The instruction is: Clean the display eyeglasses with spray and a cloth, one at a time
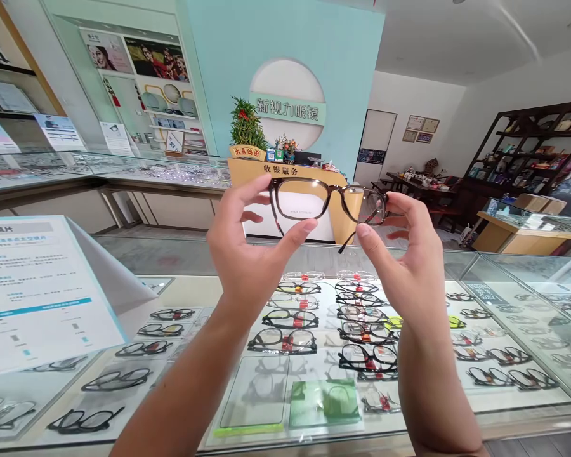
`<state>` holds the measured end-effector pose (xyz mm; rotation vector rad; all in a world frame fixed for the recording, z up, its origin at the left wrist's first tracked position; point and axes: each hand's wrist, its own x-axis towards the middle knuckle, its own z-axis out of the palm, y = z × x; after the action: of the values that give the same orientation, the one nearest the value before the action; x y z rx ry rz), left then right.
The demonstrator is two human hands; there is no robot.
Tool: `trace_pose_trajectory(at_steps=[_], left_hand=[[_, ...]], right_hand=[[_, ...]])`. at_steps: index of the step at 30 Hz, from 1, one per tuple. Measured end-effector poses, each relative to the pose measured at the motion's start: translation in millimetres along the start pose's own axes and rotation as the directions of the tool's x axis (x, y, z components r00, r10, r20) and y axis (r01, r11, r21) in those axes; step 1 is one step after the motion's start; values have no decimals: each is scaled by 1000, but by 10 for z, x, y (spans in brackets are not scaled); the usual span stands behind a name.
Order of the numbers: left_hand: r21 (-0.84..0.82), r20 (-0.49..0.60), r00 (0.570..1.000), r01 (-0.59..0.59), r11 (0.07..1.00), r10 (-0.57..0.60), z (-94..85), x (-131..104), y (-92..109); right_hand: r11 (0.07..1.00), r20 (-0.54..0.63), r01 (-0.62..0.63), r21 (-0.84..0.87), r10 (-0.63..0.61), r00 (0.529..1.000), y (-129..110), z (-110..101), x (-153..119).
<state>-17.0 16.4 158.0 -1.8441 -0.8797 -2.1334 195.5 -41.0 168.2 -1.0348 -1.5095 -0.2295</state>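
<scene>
Facing teal wall [347, 70]: showcase [190, 289] (eyeglasses [335, 188] above)

- Center: left hand [242, 257] and right hand [406, 266] grip dark-framed eyeglasses [335, 188], one at each side.
- Lower half: glass-topped bench [197, 289], containing rows of display spectacles [285, 343].
- Left edge: folded, printed white card [38, 292].
- Upper center: wall sign [288, 109]; green plant [247, 124] at its left.
</scene>
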Motion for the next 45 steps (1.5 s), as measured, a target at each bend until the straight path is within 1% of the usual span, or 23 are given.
trace_pose_trajectory(at_steps=[4, 9, 13, 16, 20, 26, 31, 35, 40, 45], left_hand=[[-41, 41, 999, 29, 999, -27, 31, -1, -65], [-79, 79, 997, -5, 997, 12, 90, -9, -176], [-100, 106, 994, 33, 994, -23, 111, -13, -205], [-106, 95, 994, 59, 993, -49, 118, -25, -198], [-64, 75, 996, 45, 997, -40, 133, -51, -208], [-36, 76, 996, 40, 999, -37, 142, -72, -207], [-6, 84, 996, 27, 1000, -26, 135, -83, -173], [-52, 56, 998, 35, 998, -33, 144, -89, -148], [-136, 9, 999, 42, 990, -41, 166, -92, -132], [-142, 18, 999, 42, 989, -40, 168, -96, -160]], right_hand=[[1000, -23, 19, -2, -19, 1000, 3, 1, 21], [998, -47, 46, 40, -44, 998, 46, -5, 35], [998, -33, 27, 54, -25, 999, 80, -4, 33], [998, -22, 21, 52, -20, 1000, 81, -2, 27], [1000, -16, 10, 5, -10, 1000, 64, 3, 22], [997, -17, 47, -53, -48, 999, 69, 7, 24], [999, 2, 12, -41, -12, 1000, 70, 17, 22], [998, 8, 2, -56, -2, 1000, 66, 25, 22], [996, 43, -27, -83, 31, 999, 33, 13, 30], [996, 26, -16, -87, 19, 999, 25, -1, 31]])
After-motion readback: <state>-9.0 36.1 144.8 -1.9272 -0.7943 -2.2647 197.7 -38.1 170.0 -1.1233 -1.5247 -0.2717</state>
